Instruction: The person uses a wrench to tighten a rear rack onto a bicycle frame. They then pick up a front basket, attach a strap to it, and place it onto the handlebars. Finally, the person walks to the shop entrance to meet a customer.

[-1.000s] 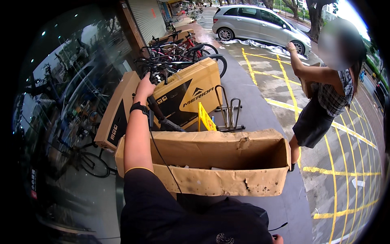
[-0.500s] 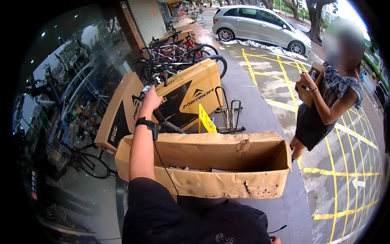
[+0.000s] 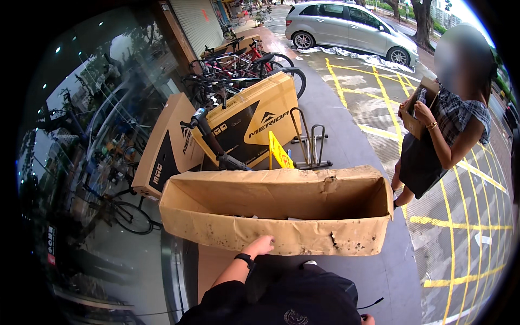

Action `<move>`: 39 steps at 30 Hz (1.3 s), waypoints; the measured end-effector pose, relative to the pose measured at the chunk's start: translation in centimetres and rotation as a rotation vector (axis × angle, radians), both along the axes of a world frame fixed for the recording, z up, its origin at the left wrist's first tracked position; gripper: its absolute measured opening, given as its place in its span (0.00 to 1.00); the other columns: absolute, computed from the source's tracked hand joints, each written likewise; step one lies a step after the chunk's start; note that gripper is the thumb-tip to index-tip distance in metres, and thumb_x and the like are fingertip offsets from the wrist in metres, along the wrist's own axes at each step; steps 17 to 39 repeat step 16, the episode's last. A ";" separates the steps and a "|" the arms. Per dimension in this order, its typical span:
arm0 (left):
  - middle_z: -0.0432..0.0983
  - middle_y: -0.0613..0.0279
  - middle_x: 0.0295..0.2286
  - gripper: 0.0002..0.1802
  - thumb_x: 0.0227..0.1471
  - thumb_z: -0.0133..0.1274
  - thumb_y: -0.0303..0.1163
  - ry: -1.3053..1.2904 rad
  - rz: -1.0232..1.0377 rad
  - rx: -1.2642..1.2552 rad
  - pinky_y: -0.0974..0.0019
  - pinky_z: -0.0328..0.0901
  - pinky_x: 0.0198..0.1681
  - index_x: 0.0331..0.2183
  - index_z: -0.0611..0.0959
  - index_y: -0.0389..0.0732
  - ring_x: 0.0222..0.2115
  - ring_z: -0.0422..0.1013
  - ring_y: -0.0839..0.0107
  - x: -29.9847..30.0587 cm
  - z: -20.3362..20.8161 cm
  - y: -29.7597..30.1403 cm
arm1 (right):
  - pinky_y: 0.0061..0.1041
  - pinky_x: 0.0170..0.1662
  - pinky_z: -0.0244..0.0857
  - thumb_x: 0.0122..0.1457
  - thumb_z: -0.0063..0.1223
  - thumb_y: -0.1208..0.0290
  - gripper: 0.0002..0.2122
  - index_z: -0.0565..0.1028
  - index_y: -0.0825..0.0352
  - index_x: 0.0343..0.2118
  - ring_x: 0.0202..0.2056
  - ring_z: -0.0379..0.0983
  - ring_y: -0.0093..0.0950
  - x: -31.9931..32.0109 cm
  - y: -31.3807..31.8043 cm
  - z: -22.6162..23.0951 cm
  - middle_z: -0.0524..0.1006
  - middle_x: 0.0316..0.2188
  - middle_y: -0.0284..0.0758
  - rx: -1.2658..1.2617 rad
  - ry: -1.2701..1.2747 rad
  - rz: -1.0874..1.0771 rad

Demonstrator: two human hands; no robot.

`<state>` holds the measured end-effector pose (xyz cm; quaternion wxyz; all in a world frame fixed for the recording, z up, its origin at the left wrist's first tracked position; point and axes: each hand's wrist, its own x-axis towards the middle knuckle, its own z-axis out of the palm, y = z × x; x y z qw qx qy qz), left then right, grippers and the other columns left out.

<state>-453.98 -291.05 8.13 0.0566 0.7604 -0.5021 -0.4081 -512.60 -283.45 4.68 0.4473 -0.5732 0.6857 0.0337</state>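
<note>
My left hand (image 3: 261,246), with a black band on its wrist, hangs at the near wall of a long open-topped cardboard box (image 3: 346,238). Its fingers are loosely curled together, and I see nothing in them; whether they touch the cardboard I cannot tell. Of my right hand (image 3: 368,320) only a small bit shows at the lower edge, its fingers hidden. The brown box is stained and torn on its near side, with a few pale pieces low inside. Beyond it leans a dark pole with a handle (image 3: 206,130) at its top.
Two large bicycle cartons (image 3: 271,111) stand behind the box. Beside them are a yellow folding sign (image 3: 280,151) and a metal bike rack (image 3: 311,141). Parked bicycles (image 3: 254,67) and a silver car (image 3: 346,32) are farther off. A person (image 3: 433,135) at the right holds a small carton.
My left hand has let go of the pole's handle and come back to the near side of the box. The person at the right has a hand at the small carton's opening.
</note>
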 end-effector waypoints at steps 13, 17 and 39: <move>0.79 0.49 0.33 0.19 0.45 0.55 0.32 0.111 0.062 0.396 0.60 0.68 0.40 0.41 0.80 0.37 0.35 0.76 0.59 -2.9 -10.0 13.1 | 0.38 0.41 0.68 0.53 0.52 0.60 0.19 0.76 0.69 0.42 0.36 0.76 0.44 -2.2 0.4 -1.8 0.77 0.31 0.53 -0.069 0.003 0.098; 0.79 0.48 0.32 0.19 0.46 0.55 0.33 0.141 0.159 0.434 0.61 0.68 0.39 0.42 0.81 0.39 0.33 0.76 0.61 -3.4 -9.7 13.4 | 0.31 0.38 0.71 0.48 0.61 0.59 0.18 0.79 0.68 0.36 0.32 0.78 0.35 -7.0 1.0 -11.4 0.80 0.30 0.43 -0.006 -0.001 0.048; 0.79 0.48 0.32 0.19 0.46 0.55 0.33 0.141 0.159 0.434 0.61 0.68 0.39 0.42 0.81 0.39 0.33 0.76 0.61 -3.4 -9.7 13.4 | 0.31 0.38 0.71 0.48 0.61 0.59 0.18 0.79 0.68 0.36 0.32 0.78 0.35 -7.0 1.0 -11.4 0.80 0.30 0.43 -0.006 -0.001 0.048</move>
